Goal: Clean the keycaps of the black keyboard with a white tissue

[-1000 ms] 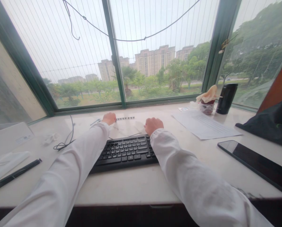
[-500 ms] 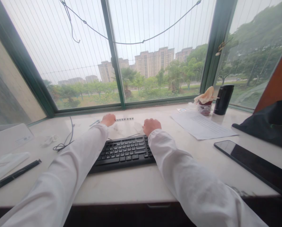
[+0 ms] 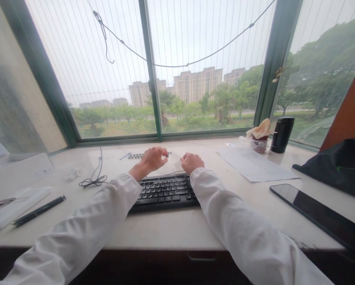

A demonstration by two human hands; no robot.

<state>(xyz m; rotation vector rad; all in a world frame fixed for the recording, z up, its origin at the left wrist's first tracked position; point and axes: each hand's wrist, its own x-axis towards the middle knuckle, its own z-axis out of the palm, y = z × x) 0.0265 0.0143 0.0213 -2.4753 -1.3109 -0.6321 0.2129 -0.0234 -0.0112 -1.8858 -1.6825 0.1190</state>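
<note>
My left hand (image 3: 153,160) is over the far edge of a black keyboard (image 3: 167,190), thumb and fingers pinched on a small dark piece (image 3: 167,155) that looks like a keycap. Just behind that hand, similar small dark pieces (image 3: 134,156) lie in rows on the white surface. My right hand (image 3: 193,162) is closed beyond the keyboard's right part, fingers curled inward. Whatever it may hold is hidden. Between the hands, a pale, see-through thing, perhaps a plastic bag (image 3: 175,161), lies on the surface. My left wrist and sleeve cover the keyboard's left end.
To the left are a coiled cable (image 3: 93,181), black pens (image 3: 39,211) and a white box (image 3: 31,170). On the right lie a printed sheet (image 3: 254,164) and a phone (image 3: 317,213). A black tumbler (image 3: 282,134) stands by the window, beside a wrapped cup (image 3: 259,142).
My left hand has moved right from the rows of small pieces and now pinches one piece near my right hand. My right hand stays nearly in place. The view has shifted slightly.
</note>
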